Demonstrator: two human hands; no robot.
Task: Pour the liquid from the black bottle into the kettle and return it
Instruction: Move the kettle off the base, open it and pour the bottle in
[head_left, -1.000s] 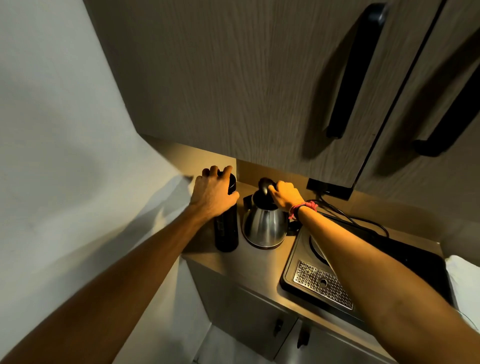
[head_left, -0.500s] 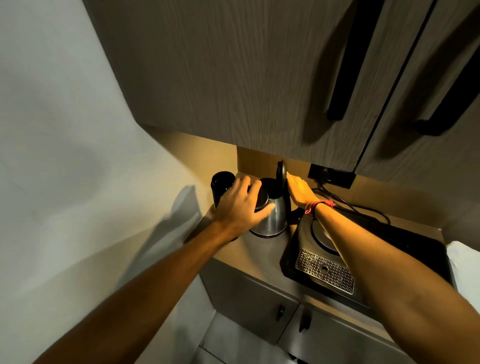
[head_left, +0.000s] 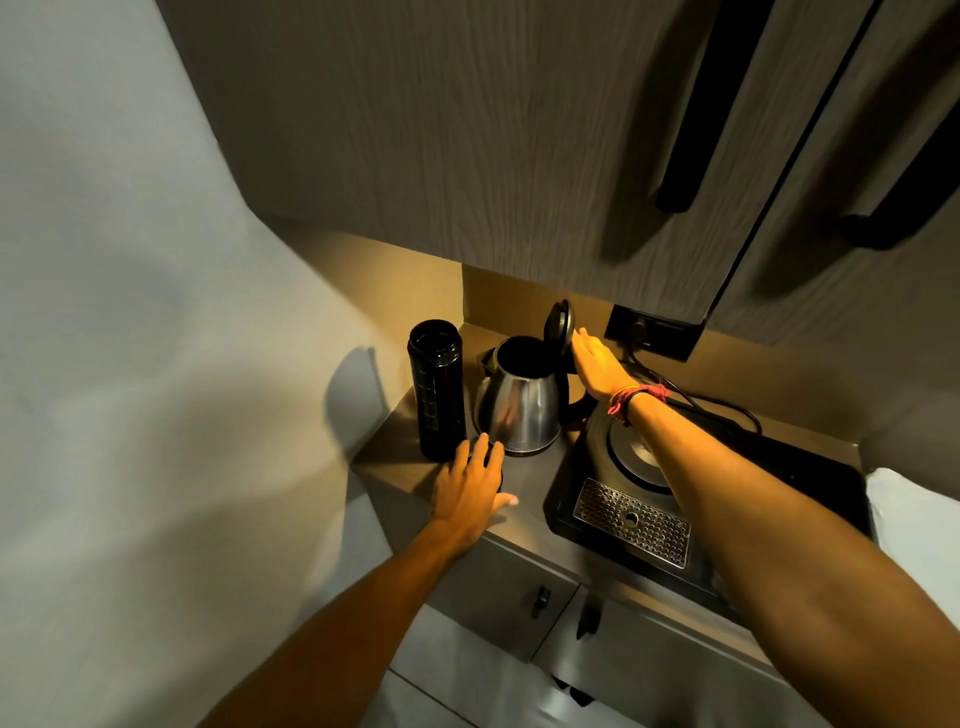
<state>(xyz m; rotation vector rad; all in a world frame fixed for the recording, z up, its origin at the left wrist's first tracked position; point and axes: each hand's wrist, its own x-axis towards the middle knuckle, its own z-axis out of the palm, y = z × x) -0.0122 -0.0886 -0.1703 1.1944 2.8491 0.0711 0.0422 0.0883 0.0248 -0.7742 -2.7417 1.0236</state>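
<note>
Left hand (head_left: 470, 486) palm-down on the bench (head_left: 524, 499), fingers (head_left: 480, 452) loosely spread over a small dark object, likely the bottle's cap, mostly hidden beneath; cannot tell whether gripped or merely covered. Right hand (head_left: 597, 364) flat and unclenched, fingertips against the raised black lid (head_left: 558, 322) of the kettle (head_left: 522, 410), grasping nothing; red band (head_left: 636, 400) round the wrist. Black bottle (head_left: 435, 389) upright at the bench's left end, uncapped, mouth open, just left of the kettle and apart from both hands; contents not discernible. Stainless-steel kettle standing beside it, lid tipped back and upright, interior dark, fill level impossible to judge. To the right, a black tray (head_left: 727, 545) with a perforated metal drain grille (head_left: 631, 522) and a round kettle base (head_left: 636, 457), partly crossed by the right forearm. Black cord (head_left: 701, 405) running back to a dark wall socket (head_left: 654, 332). Warm light under wood-grain upper cabinets (head_left: 467, 130) with long black handles (head_left: 696, 104); pale wall (head_left: 104, 260) at left; grey drawers (head_left: 498, 597) with small dark knobs below the bench.
</note>
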